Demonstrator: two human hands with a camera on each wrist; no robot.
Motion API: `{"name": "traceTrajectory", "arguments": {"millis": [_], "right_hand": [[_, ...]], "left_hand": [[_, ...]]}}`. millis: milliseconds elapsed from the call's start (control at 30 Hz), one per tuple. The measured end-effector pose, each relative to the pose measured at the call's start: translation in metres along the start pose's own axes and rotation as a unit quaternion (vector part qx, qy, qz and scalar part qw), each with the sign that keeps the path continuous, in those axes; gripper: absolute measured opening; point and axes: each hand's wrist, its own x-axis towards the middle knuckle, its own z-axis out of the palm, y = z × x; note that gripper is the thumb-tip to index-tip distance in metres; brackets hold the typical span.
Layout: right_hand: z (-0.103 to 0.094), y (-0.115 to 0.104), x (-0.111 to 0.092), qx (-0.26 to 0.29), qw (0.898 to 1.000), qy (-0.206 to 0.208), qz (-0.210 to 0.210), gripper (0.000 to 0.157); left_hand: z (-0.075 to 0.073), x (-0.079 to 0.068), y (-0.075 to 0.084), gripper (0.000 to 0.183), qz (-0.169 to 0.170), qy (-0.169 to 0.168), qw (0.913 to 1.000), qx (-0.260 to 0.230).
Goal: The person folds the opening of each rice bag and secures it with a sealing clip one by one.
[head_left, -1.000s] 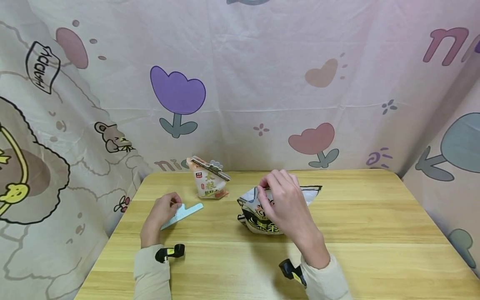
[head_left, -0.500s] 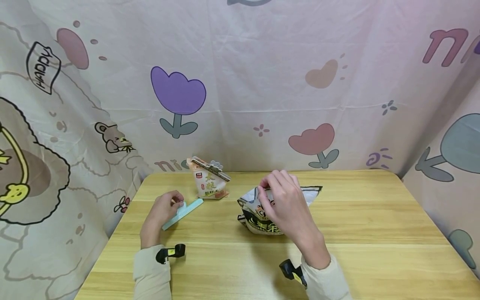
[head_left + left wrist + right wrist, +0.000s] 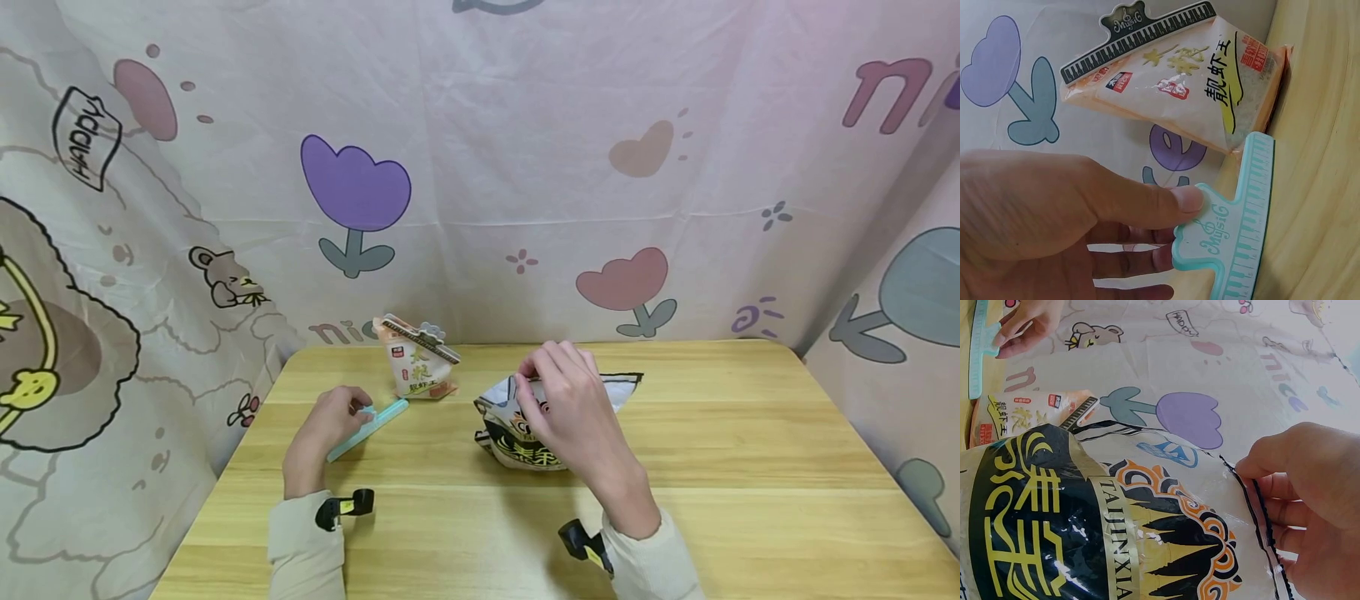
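Observation:
My left hand (image 3: 321, 433) pinches a mint-green bag clip (image 3: 1213, 234) by its handle, thumb on the face marked "Music". A piano-key pattern runs along the clip's long bar, which is close over the table at the left. My right hand (image 3: 573, 404) pinches the top edge of a food bag (image 3: 1066, 512) with black and gold print, thumb on one side and fingers behind. That bag stands on the table, its upper part pale and drawn up toward the hand. In the head view the right hand covers much of it.
A smaller orange and white bag (image 3: 416, 367) stands at the back left, its top closed by a dark piano-key clip (image 3: 1138, 40). Behind the wooden table (image 3: 735, 467) hangs a printed cloth (image 3: 480, 167).
My left hand has shifted slightly to the right and turned the mint-green clip, so its bar shows more edge-on. The right hand and its bag stay put.

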Motion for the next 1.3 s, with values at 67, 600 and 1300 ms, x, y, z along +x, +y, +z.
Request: {"name": "traceTrajectory", "arguments": {"millis": [67, 600, 1300], "right_hand": [[0.0, 0.0, 0.0, 0.0, 1.0, 0.0, -0.001, 0.004], [0.0, -0.001, 0.0, 0.002, 1.0, -0.002, 0.001, 0.004], [0.001, -0.001, 0.0, 0.0, 1.0, -0.002, -0.001, 0.005]], "left_hand": [[0.0, 0.0, 0.001, 0.019, 0.007, -0.002, 1.0, 0.002], [-0.012, -0.01, 0.015, 0.022, 0.038, 0.022, 0.999, 0.003], [-0.035, -0.031, 0.041, 0.018, 0.108, 0.08, 0.991, 0.007]]}}
